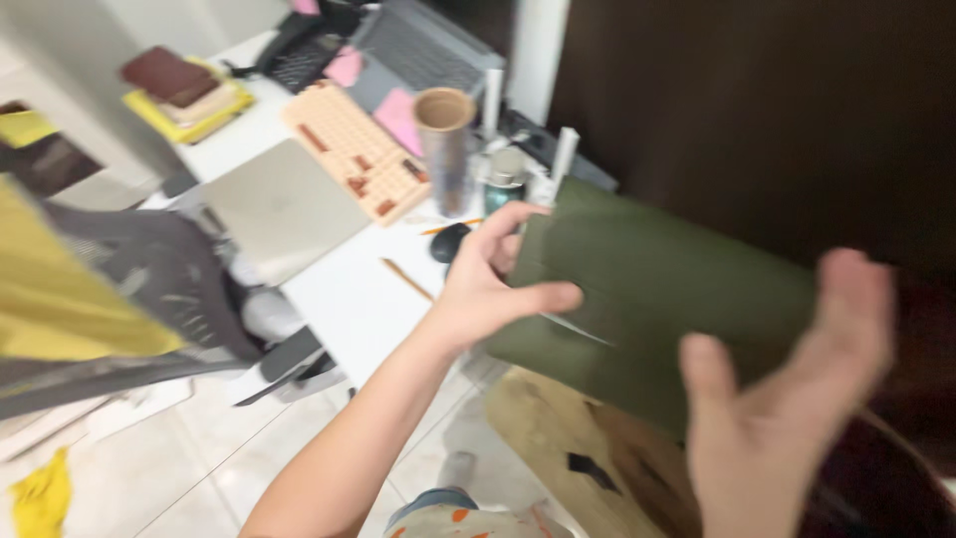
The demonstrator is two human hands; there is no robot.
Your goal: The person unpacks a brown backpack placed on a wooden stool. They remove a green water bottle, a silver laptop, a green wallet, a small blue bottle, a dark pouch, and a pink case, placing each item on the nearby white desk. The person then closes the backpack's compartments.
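White desk (344,289); green sleeve (657,289) in left hand (483,289)

- Worktop (349,289): white, running from 7 o'clock up toward 12 o'clock.
- Closed laptop (284,209): silver-grey, at 10 o'clock.
- Keyboard (354,149): peach with darker orange keys, just beside the laptop at 11 o'clock.
- Cardboard tube (444,149): upright, brown, near 12 o'clock.
- Pink sticky notes (398,118): beside the tube.
- Pencil (406,279): lying on the worktop, near centre.
- Stack of cloths (184,95): yellow, beige and maroon, at 10 o'clock.
- Mesh office chair (149,289): grey, yellow cloth draped, at 9 o'clock.
- Tiled floor (199,458): pale, at 7 o'clock.
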